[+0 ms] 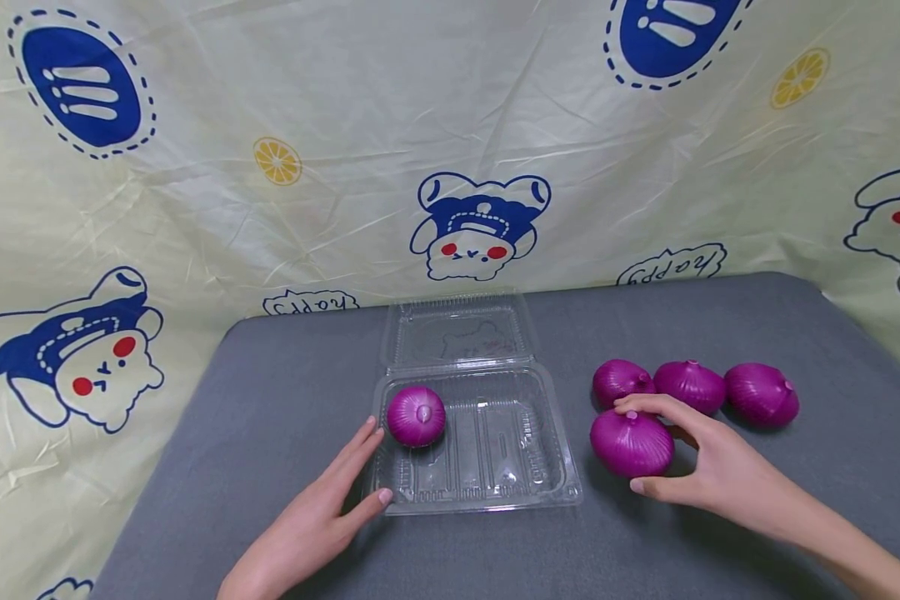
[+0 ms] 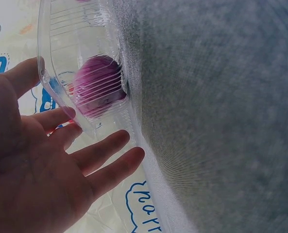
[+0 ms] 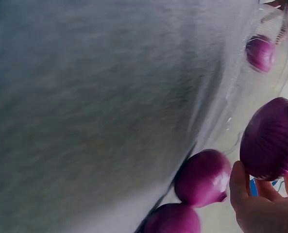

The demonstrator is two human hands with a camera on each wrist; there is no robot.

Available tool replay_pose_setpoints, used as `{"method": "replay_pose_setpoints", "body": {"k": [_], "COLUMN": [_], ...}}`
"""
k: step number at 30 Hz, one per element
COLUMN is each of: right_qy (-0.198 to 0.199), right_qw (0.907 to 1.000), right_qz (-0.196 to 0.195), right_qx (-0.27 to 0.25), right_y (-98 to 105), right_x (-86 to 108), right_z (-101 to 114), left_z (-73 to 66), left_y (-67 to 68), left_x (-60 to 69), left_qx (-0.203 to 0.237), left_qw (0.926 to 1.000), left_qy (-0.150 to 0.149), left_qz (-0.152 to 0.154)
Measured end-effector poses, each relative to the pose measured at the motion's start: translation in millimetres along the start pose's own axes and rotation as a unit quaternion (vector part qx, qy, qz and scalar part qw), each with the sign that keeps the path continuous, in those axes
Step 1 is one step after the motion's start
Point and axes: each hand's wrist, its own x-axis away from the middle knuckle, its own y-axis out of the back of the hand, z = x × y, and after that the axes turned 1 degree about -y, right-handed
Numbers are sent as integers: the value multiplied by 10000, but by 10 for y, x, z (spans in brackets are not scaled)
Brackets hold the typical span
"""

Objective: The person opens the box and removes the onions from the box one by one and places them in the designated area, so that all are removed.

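Observation:
A purple onion [image 1: 632, 445] is gripped by my right hand [image 1: 708, 467], the thumb on its near side and the fingers over its far side. The right wrist view shows this onion [image 3: 271, 140] raised off the table. My left hand [image 1: 311, 521] has its fingers spread and fairly straight against the left edge of a clear plastic clamshell box [image 1: 487, 433]. Inside the box, on the left, sits another onion [image 1: 416, 416]; through the wall it also appears in the left wrist view as a pink-purple shape [image 2: 100, 85].
Behind the right hand, three more onions stand in a row: one at left [image 1: 619, 382], one in the middle [image 1: 690, 385] and one at right [image 1: 762, 394]. The box's lid [image 1: 457, 329] lies open toward the back. A patterned cloth [image 1: 345, 217] hangs behind the grey table [image 1: 285, 400].

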Motion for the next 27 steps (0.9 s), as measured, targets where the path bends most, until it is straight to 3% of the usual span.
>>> {"method": "replay_pose_setpoints", "body": {"k": [14,23,27], "right_qy": [-313,-126,-362], "right_qw": [9979,9975,9963], "right_qz": [299,171,291], "right_qx": [485,673,725], "right_y": [66,101,149], "right_x": [103,120,112], "right_z": [-295,-434,-452], "left_z": [-5,4,1], "left_y": [2,-4,-1], "left_x": [4,5,2], "left_qx": [27,-2,20], "left_qw": [10000,10000,10000], "left_qy": [58,-21,32], "left_qz": [5,-12,6]}}
